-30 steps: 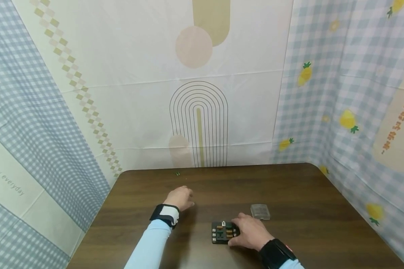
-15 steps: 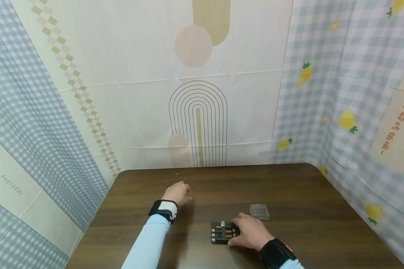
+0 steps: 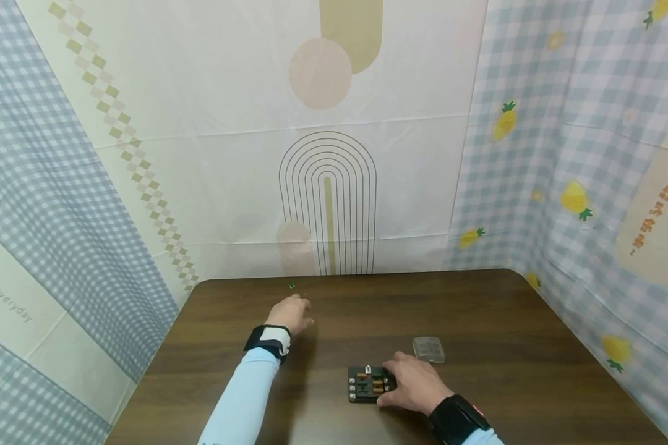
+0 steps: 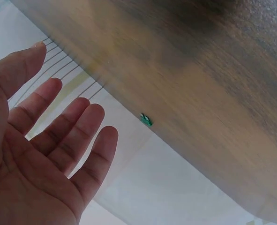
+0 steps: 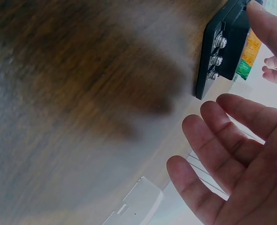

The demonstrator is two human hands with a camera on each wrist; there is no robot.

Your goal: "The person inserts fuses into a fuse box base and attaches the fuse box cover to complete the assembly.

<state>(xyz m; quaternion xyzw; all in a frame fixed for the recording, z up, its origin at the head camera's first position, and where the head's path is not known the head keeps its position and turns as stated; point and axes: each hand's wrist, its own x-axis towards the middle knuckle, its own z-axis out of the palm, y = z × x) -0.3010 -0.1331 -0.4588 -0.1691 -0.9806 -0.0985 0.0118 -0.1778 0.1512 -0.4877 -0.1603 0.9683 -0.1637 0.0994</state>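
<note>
A black fuse block [image 3: 366,384] with screw terminals and orange and green blade fuses lies on the table, its right part hidden by my right hand [image 3: 414,383]. That hand holds the block by its right end, thumb on the near side and index finger on the far side; in the right wrist view the other fingers spread beside the block [image 5: 222,51]. My left hand [image 3: 288,312] reaches over the back of the table, fingers loosely bent and nothing in them. Just beyond its fingertips lies a small green blade fuse [image 4: 145,119], close to the table's back edge.
A clear plastic cover [image 3: 429,350] lies behind the right hand on the brown wooden table [image 3: 479,315]. Printed cloth curtains [image 3: 228,185] hang behind the table and along both sides.
My left hand has moved away from me toward the green fuse at the back edge. The right hand and the fuse block stay where they were.
</note>
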